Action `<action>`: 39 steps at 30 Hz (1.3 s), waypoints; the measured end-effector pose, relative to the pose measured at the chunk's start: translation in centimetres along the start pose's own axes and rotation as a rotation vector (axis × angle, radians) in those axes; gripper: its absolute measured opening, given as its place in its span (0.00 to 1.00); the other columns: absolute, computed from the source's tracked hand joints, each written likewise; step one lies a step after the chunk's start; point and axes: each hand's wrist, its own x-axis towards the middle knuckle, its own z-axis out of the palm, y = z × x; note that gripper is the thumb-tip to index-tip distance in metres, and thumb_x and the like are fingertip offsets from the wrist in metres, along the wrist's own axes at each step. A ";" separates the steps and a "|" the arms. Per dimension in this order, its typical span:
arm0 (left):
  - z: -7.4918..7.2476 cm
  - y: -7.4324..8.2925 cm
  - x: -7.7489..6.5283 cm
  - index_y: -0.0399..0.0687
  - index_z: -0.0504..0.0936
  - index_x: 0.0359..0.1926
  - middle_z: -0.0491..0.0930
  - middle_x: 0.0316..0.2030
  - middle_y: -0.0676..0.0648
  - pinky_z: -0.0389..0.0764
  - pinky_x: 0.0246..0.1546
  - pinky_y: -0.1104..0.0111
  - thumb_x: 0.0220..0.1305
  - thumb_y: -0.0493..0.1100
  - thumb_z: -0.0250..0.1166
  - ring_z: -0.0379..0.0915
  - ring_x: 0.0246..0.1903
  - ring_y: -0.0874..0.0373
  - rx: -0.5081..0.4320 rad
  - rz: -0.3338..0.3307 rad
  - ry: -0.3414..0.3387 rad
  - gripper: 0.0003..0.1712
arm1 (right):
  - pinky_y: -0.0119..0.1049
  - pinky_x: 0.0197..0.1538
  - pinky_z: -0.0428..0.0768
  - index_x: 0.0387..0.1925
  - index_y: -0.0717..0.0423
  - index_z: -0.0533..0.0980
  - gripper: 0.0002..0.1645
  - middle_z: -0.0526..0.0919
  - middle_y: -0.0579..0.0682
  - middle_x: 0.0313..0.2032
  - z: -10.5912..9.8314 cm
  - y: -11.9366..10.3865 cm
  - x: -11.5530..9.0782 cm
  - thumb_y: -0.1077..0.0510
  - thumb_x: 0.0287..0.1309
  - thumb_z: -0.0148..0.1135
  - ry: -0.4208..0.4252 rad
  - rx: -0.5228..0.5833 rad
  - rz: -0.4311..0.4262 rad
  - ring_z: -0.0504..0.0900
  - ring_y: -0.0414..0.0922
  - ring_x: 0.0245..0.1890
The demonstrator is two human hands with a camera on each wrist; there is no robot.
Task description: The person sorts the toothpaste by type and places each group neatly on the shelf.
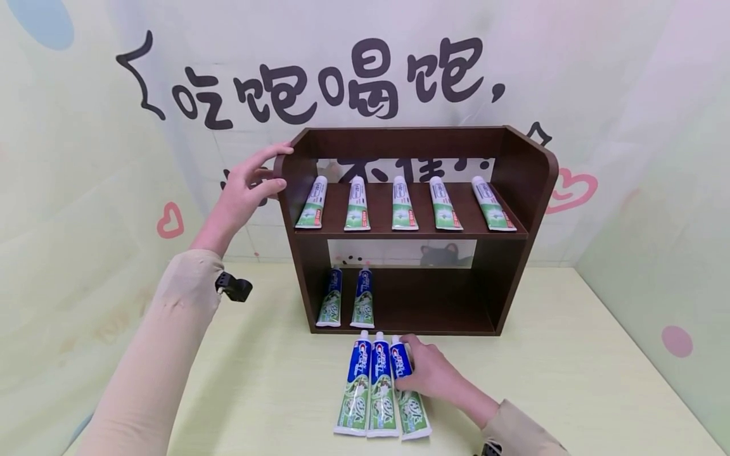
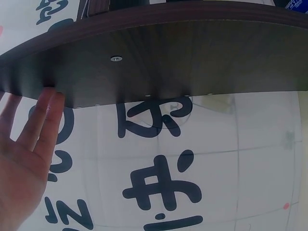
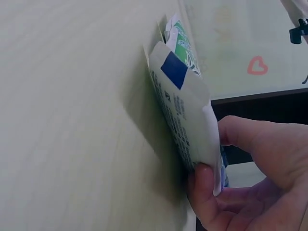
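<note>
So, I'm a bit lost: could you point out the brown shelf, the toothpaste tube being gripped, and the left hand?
Brown shelf (image 1: 430, 304): head view, on its bare lower board.
Gripped toothpaste tube (image 1: 412, 408): head view, on its green lower part.
Left hand (image 1: 236, 196): head view, on its back.

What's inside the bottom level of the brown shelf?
Two blue-and-green toothpaste tubes are in the left half of the bottom level, caps toward the back. Their undersides and the board directly beneath them are covered.
</note>
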 end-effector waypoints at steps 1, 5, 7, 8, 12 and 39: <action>0.0 0.0 0.0 0.59 0.73 0.67 0.64 0.73 0.56 0.83 0.38 0.77 0.69 0.43 0.59 0.78 0.47 0.61 -0.002 0.000 0.000 0.26 | 0.56 0.56 0.81 0.68 0.56 0.64 0.52 0.81 0.59 0.51 -0.1 0.1 0.0 0.52 0.42 0.79 0.000 0.005 -0.001 0.78 0.55 0.53; 0.0 0.0 0.0 0.58 0.72 0.67 0.64 0.73 0.55 0.83 0.38 0.77 0.69 0.43 0.59 0.78 0.47 0.61 -0.005 0.000 0.001 0.26 | 0.45 0.44 0.83 0.67 0.56 0.65 0.49 0.81 0.53 0.40 -0.3 0.5 0.0 0.52 0.43 0.78 -0.004 0.035 -0.014 0.78 0.48 0.42; 0.0 0.0 0.0 0.58 0.72 0.67 0.64 0.73 0.55 0.83 0.38 0.77 0.69 0.43 0.59 0.78 0.47 0.61 -0.005 -0.001 0.002 0.26 | 0.39 0.38 0.80 0.67 0.56 0.65 0.49 0.80 0.51 0.35 -0.3 0.7 0.0 0.53 0.44 0.77 -0.006 0.049 -0.020 0.76 0.45 0.37; 0.0 0.0 0.0 0.58 0.72 0.67 0.64 0.73 0.55 0.83 0.38 0.77 0.69 0.43 0.59 0.78 0.47 0.61 -0.004 -0.001 0.003 0.26 | 0.37 0.36 0.78 0.67 0.56 0.65 0.49 0.80 0.50 0.34 -0.4 0.8 0.0 0.53 0.44 0.77 -0.007 0.055 -0.022 0.75 0.45 0.36; 0.0 -0.1 0.0 0.59 0.72 0.68 0.64 0.73 0.57 0.83 0.38 0.77 0.69 0.43 0.59 0.78 0.47 0.62 0.000 -0.008 0.006 0.27 | 0.35 0.34 0.76 0.66 0.56 0.65 0.47 0.79 0.50 0.33 -0.5 0.8 0.0 0.54 0.45 0.77 -0.005 0.056 -0.026 0.75 0.44 0.34; 0.1 -0.1 0.0 0.57 0.73 0.66 0.65 0.72 0.56 0.84 0.37 0.76 0.68 0.41 0.59 0.79 0.45 0.60 -0.009 0.010 0.011 0.26 | 0.34 0.24 0.80 0.68 0.54 0.62 0.45 0.78 0.54 0.36 -2.3 1.2 0.2 0.59 0.51 0.74 -0.043 0.212 -0.053 0.77 0.43 0.24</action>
